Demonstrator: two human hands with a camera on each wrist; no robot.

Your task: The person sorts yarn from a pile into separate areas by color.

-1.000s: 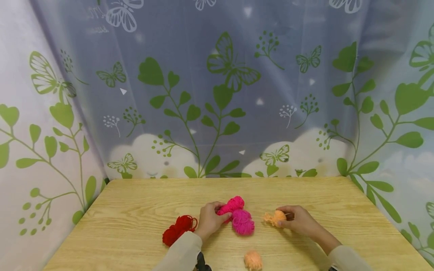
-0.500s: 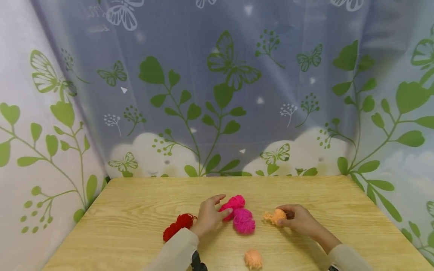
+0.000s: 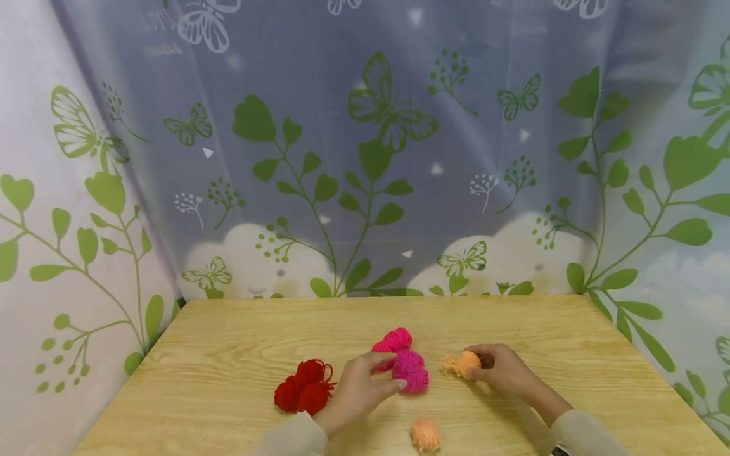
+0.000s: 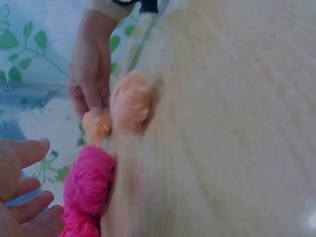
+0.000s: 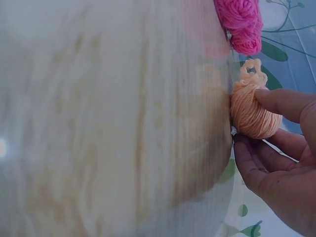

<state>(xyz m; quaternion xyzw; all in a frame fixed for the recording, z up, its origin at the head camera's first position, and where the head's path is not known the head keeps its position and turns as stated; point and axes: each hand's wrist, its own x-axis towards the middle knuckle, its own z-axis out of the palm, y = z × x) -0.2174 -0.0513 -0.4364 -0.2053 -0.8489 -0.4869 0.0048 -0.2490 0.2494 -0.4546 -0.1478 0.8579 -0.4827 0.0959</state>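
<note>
My left hand (image 3: 362,387) reaches to the near side of the magenta yarn ball (image 3: 410,372), fingers and thumb spread. In the left wrist view the left hand (image 4: 24,195) shows its fingers apart and holding nothing. Touching the magenta ball from behind is a hot pink yarn bundle (image 3: 393,341). Over on the right, my right hand (image 3: 504,370) pinches a light orange yarn ball (image 3: 470,360) resting on the table. The right wrist view shows thumb and fingers either side of that orange yarn ball (image 5: 254,111), a looped tuft at its far end.
Red yarn balls (image 3: 302,386) sit clustered left of my left hand. A second, peach yarn ball (image 3: 426,435) lies near the front. The wooden table (image 3: 228,329) ends at a printed curtain (image 3: 308,190) behind, with further curtain panels on both sides.
My left hand has let go of the hot pink yarn and shifted nearer and rightward to the magenta ball. More red yarn is exposed. The right hand keeps its pinch in place.
</note>
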